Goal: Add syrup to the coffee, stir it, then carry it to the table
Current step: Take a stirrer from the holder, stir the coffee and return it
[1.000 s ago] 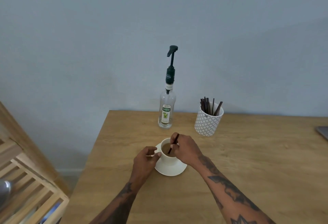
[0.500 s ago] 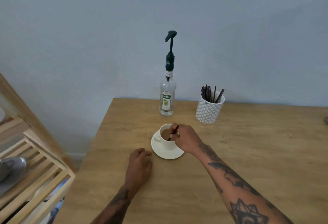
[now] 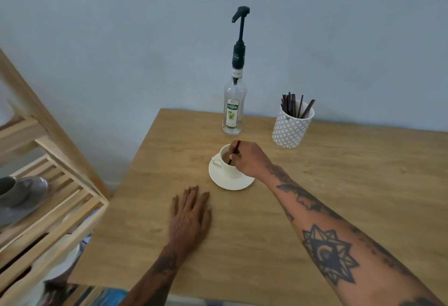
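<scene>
A white coffee cup (image 3: 224,164) stands on a white saucer (image 3: 230,183) in the middle of the wooden table (image 3: 315,160), with light brown coffee in it. My right hand (image 3: 249,159) pinches a thin dark stir stick (image 3: 234,151) whose lower end dips into the coffee. My left hand (image 3: 190,216) lies flat on the table, fingers straight, a short way in front and left of the saucer. The clear syrup bottle (image 3: 233,109) with a tall dark pump stands upright behind the cup, near the wall.
A white patterned holder (image 3: 289,128) with several dark stir sticks stands at the back right of the cup. A slatted wooden shelf (image 3: 48,208) stands to the left of the table, with a grey shoe (image 3: 21,191) on it. The table's left edge is close to my left hand.
My left hand let go of the cup's handle, drew back toward me and flattened on the table. My right hand stays at the cup with the stick in the coffee.
</scene>
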